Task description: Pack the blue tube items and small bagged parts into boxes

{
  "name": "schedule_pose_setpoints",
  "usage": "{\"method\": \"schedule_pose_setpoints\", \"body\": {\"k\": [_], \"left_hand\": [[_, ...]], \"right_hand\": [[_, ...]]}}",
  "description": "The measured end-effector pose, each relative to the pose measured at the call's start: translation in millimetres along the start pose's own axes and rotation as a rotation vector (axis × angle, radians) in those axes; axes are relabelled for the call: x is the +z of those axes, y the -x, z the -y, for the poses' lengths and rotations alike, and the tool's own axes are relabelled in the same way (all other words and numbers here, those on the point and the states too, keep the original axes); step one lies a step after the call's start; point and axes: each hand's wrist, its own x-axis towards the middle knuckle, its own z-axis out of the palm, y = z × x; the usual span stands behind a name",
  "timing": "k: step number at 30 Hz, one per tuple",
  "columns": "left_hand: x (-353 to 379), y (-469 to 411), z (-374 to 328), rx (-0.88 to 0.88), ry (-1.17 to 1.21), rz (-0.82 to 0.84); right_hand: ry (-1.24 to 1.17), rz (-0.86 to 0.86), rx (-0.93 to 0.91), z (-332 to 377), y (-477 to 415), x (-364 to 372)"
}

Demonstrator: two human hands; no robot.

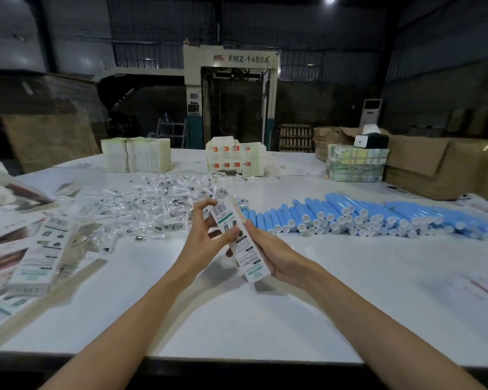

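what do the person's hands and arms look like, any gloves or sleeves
No gloves on the left hand or right hand. The left forearm and right forearm are bare to the picture's edge: no sleeves, watch, rings or bands visible.

Two arms in view, both bare. Left forearm (141,302), right forearm (358,299): uncovered from lower frame edge to wrist, slim, smooth, tapering toward wrist. Left hand (200,237) bare. Right hand (271,251) bare. Fingers (250,226) long, slender. Nails too small to tell. Elbows, upper arms, any sleeve fall outside frame. Forearms darker, shadowed near frame edge.
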Motion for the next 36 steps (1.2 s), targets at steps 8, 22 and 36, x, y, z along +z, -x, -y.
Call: {"method": "schedule_pose_setpoints", "body": {"k": [8,22,36], "left_hand": [[2,6,18,0.081,-0.483,0.204],[-16,3,40,0.329,-0.875,0.343],[-18,4,37,0.339,-0.904,0.362]], "right_hand": [[0.335,-0.263,-0.026,-1,41,-29],[1.450,-0.951,0.206,51,216,-213],[1.803,-1.059,0.714,58,328,-232]]}}
